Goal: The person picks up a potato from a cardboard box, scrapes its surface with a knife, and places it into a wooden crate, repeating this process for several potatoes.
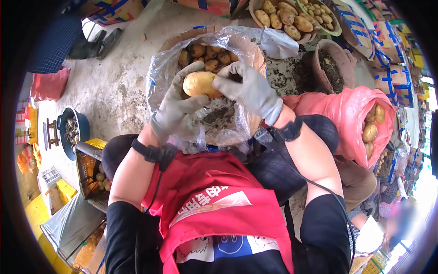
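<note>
Both of my hands wear grey gloves and meet around one pale yellow potato (199, 85). My left hand (179, 102) cups it from the left and below, thumb along its lower edge. From the right, the fingertips of my right hand (251, 87) press on its end. Below them is a round container lined with clear plastic (159, 68). Several brown potatoes (211, 65) lie at its far side, and dark soil crumbs cover its nearer part.
A pink sack (319, 101) with potatoes lies at the right. Behind it stands a pink bucket (323, 64) with soil. Potato baskets (305, 36) are at the upper right. At the left are a blue tub (75, 132), a crate (91, 171) and another person's shoes (98, 47).
</note>
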A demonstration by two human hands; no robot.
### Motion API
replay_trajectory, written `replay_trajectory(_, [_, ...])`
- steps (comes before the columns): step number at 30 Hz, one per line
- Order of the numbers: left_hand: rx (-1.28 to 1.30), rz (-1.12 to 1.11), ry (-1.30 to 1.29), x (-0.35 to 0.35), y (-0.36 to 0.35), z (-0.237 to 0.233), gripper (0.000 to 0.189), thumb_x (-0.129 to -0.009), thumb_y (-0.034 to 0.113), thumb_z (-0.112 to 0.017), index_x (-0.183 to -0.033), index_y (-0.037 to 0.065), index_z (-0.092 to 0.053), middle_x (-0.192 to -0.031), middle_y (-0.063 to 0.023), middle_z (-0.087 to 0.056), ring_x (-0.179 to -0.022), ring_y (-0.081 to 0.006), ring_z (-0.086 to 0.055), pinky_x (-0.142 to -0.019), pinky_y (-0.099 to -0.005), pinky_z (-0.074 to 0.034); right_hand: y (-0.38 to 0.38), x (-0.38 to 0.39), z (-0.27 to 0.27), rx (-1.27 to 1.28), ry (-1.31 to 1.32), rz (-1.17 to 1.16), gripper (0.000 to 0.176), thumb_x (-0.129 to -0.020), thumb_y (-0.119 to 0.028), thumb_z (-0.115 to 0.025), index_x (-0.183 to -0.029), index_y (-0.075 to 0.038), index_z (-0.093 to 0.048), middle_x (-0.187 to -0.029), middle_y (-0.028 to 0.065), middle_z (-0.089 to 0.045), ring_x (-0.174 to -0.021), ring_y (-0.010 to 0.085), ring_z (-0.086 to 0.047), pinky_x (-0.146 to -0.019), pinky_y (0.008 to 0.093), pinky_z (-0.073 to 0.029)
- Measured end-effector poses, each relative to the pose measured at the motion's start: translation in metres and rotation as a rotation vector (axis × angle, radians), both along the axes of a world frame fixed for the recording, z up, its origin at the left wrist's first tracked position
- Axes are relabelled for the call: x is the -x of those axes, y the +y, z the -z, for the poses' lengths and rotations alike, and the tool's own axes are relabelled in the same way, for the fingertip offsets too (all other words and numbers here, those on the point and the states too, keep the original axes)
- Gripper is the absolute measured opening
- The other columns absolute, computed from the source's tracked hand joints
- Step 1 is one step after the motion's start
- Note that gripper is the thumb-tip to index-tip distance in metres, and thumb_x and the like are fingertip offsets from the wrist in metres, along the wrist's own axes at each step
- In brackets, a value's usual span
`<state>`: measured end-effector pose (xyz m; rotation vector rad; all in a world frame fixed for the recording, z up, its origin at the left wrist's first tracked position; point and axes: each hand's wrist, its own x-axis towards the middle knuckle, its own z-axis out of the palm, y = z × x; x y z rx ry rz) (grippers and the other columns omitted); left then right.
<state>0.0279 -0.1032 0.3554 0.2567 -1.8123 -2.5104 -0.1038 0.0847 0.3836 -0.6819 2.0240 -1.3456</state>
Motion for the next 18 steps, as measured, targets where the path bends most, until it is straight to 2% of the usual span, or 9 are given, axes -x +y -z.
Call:
replay_trajectory(1, [-0.156,0.028,-0.024,-0.005,0.000,-0.013,0.078,-0.087,0.004,-0.076,-0.155,0.008,-0.038,-0.140,-0.0101,-0.057,-0.127,-0.0222,-0.059,-0.105,-0.0368,-0.053,-0.001,0.004,0.017,0.095,0.048,0.136,0.034,-0.093,-0.032,-0.072,-0.100,0.002,-0.071,-0.084,0.0099,-0.072,-0.080,0.0164,-0.069,-0.077,0.0309,-0.054])
replay_trajectory(2, [-0.308,0.054,-0.045,-0.010,0.000,-0.027,0.076,-0.089,0.002,-0.073,-0.155,0.009,-0.037,-0.140,-0.0113,-0.056,-0.126,-0.0226,-0.060,-0.106,-0.0374,-0.052,0.001,0.007,0.015,0.143,-0.154,0.157,0.031,-0.095,-0.029,-0.070,-0.100,0.001,-0.071,-0.085,0.0086,-0.073,-0.080,0.0157,-0.069,-0.077,0.0296,-0.054])
replay_trajectory(5, [-0.199,0.005,0.016,-0.046,-0.017,-0.068,0.066,-0.096,0.012,-0.067,-0.155,0.008,-0.038,-0.139,-0.0102,-0.057,-0.121,-0.0215,-0.061,-0.097,-0.0364,-0.053,0.005,0.011,0.019,0.138,0.188,-0.014,0.026,-0.096,-0.017,-0.066,-0.115,0.001,-0.071,-0.098,0.0094,-0.074,-0.095,0.0128,-0.068,-0.085,0.0277,-0.053])
replay_trajectory(8, [-0.168,-0.175,0.164,-0.117,-0.074,-0.079,0.051,-0.104,0.017,-0.056,-0.152,0.007,-0.044,-0.139,-0.0091,-0.058,-0.120,-0.0187,-0.059,-0.093,-0.0323,-0.049,0.029,0.015,0.041,0.004,0.050,-0.222,0.041,-0.096,-0.002,-0.062,-0.137,0.001,-0.061,-0.117,0.0069,-0.071,-0.108,0.0146,-0.066,-0.092,0.0275,-0.053])
replay_trajectory(12, [0.117,-0.583,0.097,-0.269,-0.156,-0.065,0.043,-0.107,0.015,-0.053,-0.148,0.006,-0.048,-0.140,-0.0077,-0.058,-0.132,-0.0194,-0.053,-0.105,-0.0339,-0.045,0.041,0.042,0.094,0.138,0.077,-0.112,0.050,-0.086,0.021,-0.055,-0.134,0.007,-0.061,-0.122,0.0124,-0.069,-0.108,0.0195,-0.067,-0.092,0.0306,-0.055])
replay_trajectory(14, [0.154,-0.751,-0.099,-0.363,-0.165,-0.036,0.042,-0.107,0.024,-0.053,-0.146,0.009,-0.051,-0.145,-0.0058,-0.056,-0.136,-0.0205,-0.050,-0.109,-0.0354,-0.044,0.051,0.047,0.065,0.294,-0.234,-0.115,0.047,-0.088,0.017,-0.056,-0.133,0.007,-0.061,-0.120,0.0130,-0.070,-0.103,0.0202,-0.069,-0.088,0.0289,-0.056])
replay_trajectory(16, [-0.073,-1.111,-0.435,-0.425,-0.153,-0.006,0.046,-0.105,0.039,-0.055,-0.143,0.014,-0.054,-0.152,-0.0029,-0.052,-0.141,-0.0219,-0.047,-0.112,-0.0376,-0.044,0.053,0.047,0.040,0.182,-0.144,-0.040,0.044,-0.089,0.014,-0.060,-0.132,0.007,-0.062,-0.113,0.0113,-0.072,-0.099,0.0200,-0.070,-0.087,0.0264,-0.056])
replay_trajectory(17, [-0.301,-1.362,-0.616,-0.448,-0.146,0.005,0.049,-0.103,0.046,-0.057,-0.142,0.016,-0.055,-0.154,-0.0017,-0.051,-0.142,-0.0222,-0.046,-0.112,-0.0386,-0.044,0.056,0.049,0.041,0.075,0.206,0.029,0.029,-0.092,-0.010,-0.065,-0.118,-0.001,-0.073,-0.104,0.0128,-0.078,-0.092,0.0187,-0.071,-0.084,0.0324,-0.055])
replay_trajectory(18, [-0.667,-1.466,-0.604,-0.482,-0.156,0.030,0.051,-0.099,0.052,-0.060,-0.138,0.019,-0.058,-0.149,0.0004,-0.054,-0.139,-0.0222,-0.048,-0.112,-0.0385,-0.043,0.062,0.044,0.025,0.069,0.196,0.046,0.029,-0.092,-0.010,-0.065,-0.118,-0.001,-0.073,-0.104,0.0128,-0.078,-0.092,0.0187,-0.071,-0.084,0.0324,-0.055])
